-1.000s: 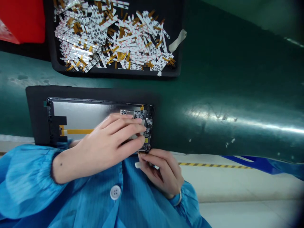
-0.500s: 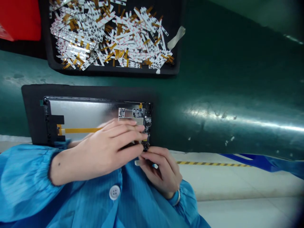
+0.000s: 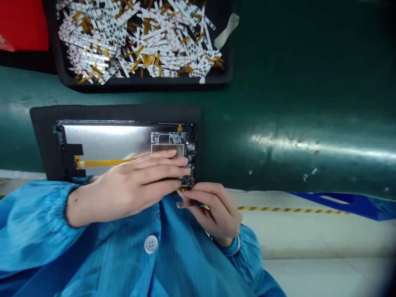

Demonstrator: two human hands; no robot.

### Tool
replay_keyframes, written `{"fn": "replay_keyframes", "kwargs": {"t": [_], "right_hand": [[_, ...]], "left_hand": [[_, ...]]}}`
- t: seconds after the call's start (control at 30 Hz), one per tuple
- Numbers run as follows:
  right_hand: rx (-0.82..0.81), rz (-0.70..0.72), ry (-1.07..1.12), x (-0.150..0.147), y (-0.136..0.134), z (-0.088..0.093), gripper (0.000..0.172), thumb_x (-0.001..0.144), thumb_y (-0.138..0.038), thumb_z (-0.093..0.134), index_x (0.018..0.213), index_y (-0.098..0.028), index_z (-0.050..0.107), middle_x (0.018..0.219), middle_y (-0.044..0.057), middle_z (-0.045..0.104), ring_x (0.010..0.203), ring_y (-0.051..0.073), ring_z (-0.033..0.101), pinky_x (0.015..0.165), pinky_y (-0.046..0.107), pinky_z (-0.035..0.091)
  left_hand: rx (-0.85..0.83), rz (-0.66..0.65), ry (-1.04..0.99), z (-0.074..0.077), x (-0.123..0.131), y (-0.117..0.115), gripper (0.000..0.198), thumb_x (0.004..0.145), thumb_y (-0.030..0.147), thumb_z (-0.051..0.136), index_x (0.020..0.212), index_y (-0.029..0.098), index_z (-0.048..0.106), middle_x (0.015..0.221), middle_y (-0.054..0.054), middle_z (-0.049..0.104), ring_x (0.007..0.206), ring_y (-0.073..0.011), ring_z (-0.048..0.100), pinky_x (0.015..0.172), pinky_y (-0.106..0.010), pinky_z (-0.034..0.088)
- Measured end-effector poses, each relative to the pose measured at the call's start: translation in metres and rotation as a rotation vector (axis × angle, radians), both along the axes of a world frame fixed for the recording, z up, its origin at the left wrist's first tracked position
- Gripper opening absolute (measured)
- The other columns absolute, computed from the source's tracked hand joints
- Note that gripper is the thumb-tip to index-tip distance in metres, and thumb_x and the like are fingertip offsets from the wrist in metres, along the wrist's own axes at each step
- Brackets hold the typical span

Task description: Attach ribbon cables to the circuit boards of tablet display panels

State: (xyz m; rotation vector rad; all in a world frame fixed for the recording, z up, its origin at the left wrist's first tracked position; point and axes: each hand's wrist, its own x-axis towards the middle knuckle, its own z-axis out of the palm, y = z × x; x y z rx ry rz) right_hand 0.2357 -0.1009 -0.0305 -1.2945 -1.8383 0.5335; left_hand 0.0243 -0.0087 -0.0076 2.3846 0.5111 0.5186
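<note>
An open tablet-like device [image 3: 108, 138] lies on a black mat [image 3: 123, 111], its silver back showing. A circuit board [image 3: 163, 139] fills its right end, and an orange ribbon cable [image 3: 102, 163] runs across it. My left hand [image 3: 130, 185] lies over the board with fingers stretched out, close together, touching it. At the lower right corner, my right hand [image 3: 213, 210] is closed in a pinch on a small strip [image 3: 181, 204], pale at its end; the part between the fingertips is hidden.
Behind the device, a black tray [image 3: 148, 84] holds a heap of white and orange flex strips [image 3: 148, 41]. A pale strip [image 3: 227, 32] lies over the tray's right side. A red container [image 3: 24, 24] stands at the upper left; something blue [image 3: 343, 202] is beyond the table edge.
The view has shifted, so the tray and device sit higher in it. My left fingers lie flatter and closer together on the board. My right hand remains at the corner, pinching the strip.
</note>
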Motion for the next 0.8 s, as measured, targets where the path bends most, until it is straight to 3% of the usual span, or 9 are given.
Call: {"fn": "replay_keyframes", "kwargs": {"t": [0.2, 0.5, 0.8], "right_hand": [[0.031, 0.113, -0.159, 0.008, 0.002, 0.007, 0.013, 0.093, -0.012, 0.06, 0.105, -0.013, 0.065, 0.095, 0.007, 0.072, 0.084, 0.013, 0.069, 0.073, 0.023, 0.061], [0.05, 0.058, -0.173, 0.003, -0.002, 0.009, 0.013, 0.092, -0.011, 0.061, 0.105, -0.011, 0.065, 0.098, 0.009, 0.072, 0.09, 0.015, 0.07, 0.08, 0.023, 0.062], [0.082, 0.152, -0.27, 0.009, 0.004, 0.016, 0.011, 0.093, -0.014, 0.061, 0.102, -0.008, 0.065, 0.093, 0.011, 0.073, 0.089, 0.016, 0.072, 0.08, 0.024, 0.063]], "left_hand": [[-0.017, -0.053, 0.054, 0.007, 0.0, 0.005, 0.028, 0.101, 0.018, 0.043, 0.116, 0.01, 0.065, 0.133, -0.01, 0.063, 0.137, -0.0199, 0.048, 0.122, -0.039, 0.039], [-0.048, -0.042, 0.071, 0.01, 0.003, 0.004, 0.024, 0.099, 0.015, 0.048, 0.112, 0.008, 0.066, 0.13, -0.012, 0.065, 0.135, -0.0209, 0.051, 0.12, -0.039, 0.043], [-0.097, -0.036, 0.074, 0.012, 0.005, 0.007, 0.026, 0.1, 0.018, 0.045, 0.115, 0.012, 0.066, 0.131, -0.009, 0.065, 0.135, -0.0204, 0.051, 0.12, -0.038, 0.044]]}}
